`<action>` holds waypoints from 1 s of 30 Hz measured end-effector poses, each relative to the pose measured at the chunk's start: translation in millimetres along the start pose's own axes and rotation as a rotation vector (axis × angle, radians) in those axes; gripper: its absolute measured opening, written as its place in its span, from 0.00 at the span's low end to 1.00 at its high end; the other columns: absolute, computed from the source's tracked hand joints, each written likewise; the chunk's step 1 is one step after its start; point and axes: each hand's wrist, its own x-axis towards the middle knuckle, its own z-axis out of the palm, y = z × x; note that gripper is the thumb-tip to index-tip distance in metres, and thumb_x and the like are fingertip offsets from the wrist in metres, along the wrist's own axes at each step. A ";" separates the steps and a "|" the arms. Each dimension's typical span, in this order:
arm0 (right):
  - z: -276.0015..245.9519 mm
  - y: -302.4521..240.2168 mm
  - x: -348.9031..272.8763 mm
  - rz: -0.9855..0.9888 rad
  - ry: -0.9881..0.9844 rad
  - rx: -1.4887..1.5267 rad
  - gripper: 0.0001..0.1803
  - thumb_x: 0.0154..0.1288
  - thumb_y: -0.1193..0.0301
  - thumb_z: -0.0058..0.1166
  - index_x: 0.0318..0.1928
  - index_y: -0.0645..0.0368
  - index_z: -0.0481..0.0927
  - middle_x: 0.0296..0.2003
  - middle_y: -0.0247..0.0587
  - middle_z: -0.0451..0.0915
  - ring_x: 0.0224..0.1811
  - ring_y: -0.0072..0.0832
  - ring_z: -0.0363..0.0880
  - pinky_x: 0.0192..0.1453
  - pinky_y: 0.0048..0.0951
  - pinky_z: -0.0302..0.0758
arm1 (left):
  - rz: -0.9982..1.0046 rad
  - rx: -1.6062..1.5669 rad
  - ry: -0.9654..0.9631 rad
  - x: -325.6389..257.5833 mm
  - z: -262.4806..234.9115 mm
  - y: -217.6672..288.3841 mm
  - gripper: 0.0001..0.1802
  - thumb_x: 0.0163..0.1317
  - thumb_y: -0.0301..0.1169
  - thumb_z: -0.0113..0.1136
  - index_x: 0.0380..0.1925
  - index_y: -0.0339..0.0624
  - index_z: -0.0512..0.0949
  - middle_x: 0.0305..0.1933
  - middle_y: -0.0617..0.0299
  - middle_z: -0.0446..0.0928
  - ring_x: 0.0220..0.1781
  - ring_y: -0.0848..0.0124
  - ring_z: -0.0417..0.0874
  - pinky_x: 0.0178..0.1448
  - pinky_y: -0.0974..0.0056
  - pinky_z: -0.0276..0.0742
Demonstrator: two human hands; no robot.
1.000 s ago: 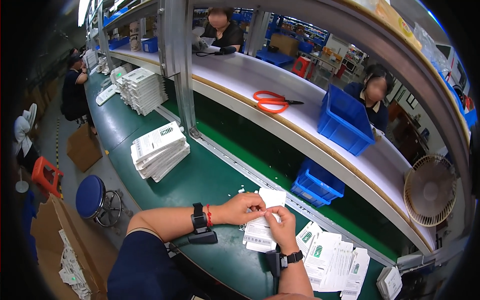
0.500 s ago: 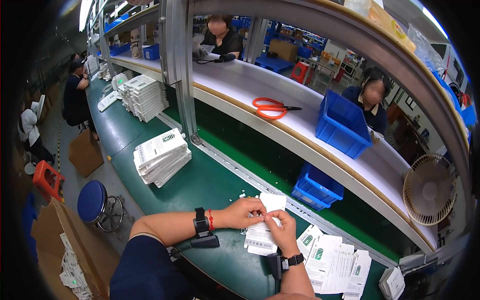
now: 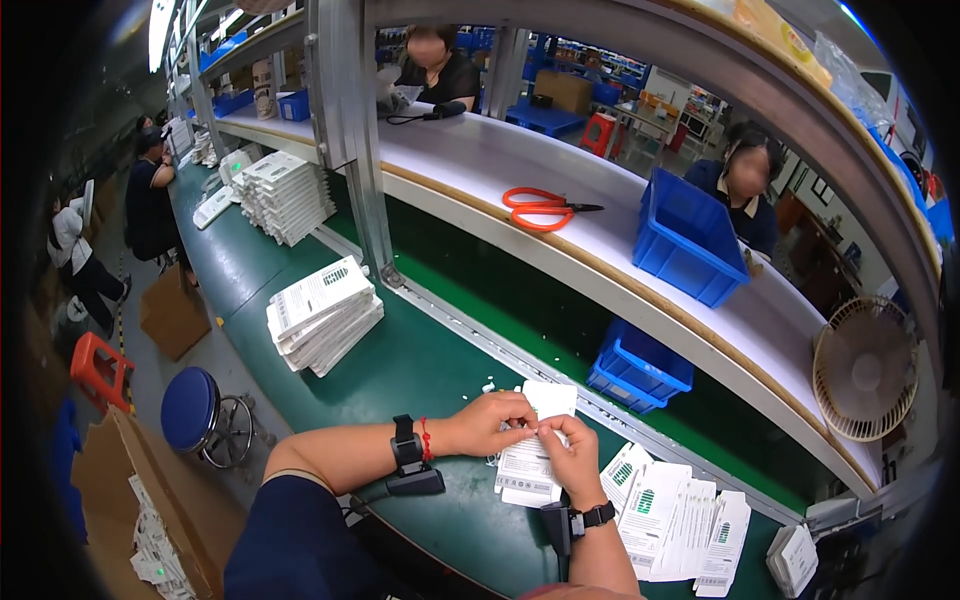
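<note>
Both of my hands meet over flat white printed cartons (image 3: 527,488) on the green table. My left hand (image 3: 492,424) comes in from the left, its fingers closed in a pinch near the cartons' middle. From the right, my right hand (image 3: 573,458) pinches with thumb and forefinger, its fingertips against those of the left. Whatever lies between the fingertips is too small or hidden to make out. Right of my right hand, more flat white cartons (image 3: 655,520) with green print lie fanned out. Small white scraps (image 3: 487,385) rest just beyond my left hand.
A neat carton stack (image 3: 325,308) stands left on the table (image 3: 420,345), with a taller stack (image 3: 285,197) behind. Orange-handled scissors (image 3: 540,210) and a blue bin (image 3: 690,245) sit on the shelf. A cardboard box (image 3: 150,470) of white scraps and a blue stool (image 3: 190,410) are at left.
My hands stay pinched over the same cartons with hardly any motion. The view shifts slightly. At the far left, a person in white has moved a little.
</note>
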 end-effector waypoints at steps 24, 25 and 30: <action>1.7 -1.1 0.1 0.026 -0.032 0.051 0.05 0.61 0.73 0.58 0.33 0.63 0.80 0.31 0.40 0.80 0.34 0.25 0.77 0.38 0.24 0.71 | -0.012 -0.023 0.043 -1.0 0.4 -1.9 0.06 0.55 0.25 0.64 0.31 0.38 0.76 0.30 0.60 0.75 0.30 0.71 0.75 0.34 0.67 0.70; 1.9 -1.7 0.3 0.027 -0.031 0.043 0.05 0.61 0.73 0.58 0.33 0.63 0.80 0.31 0.40 0.80 0.34 0.25 0.77 0.38 0.24 0.71 | 0.002 -0.023 0.051 -0.5 0.7 -2.2 0.06 0.55 0.24 0.63 0.31 0.38 0.76 0.30 0.61 0.75 0.30 0.71 0.74 0.33 0.67 0.70; 2.5 0.9 1.0 0.003 -0.039 0.076 0.05 0.61 0.74 0.58 0.33 0.64 0.80 0.31 0.40 0.80 0.34 0.25 0.77 0.40 0.25 0.72 | -0.060 -0.033 0.033 -1.0 -2.1 0.5 0.05 0.56 0.25 0.61 0.32 0.38 0.76 0.30 0.59 0.73 0.30 0.69 0.74 0.33 0.66 0.71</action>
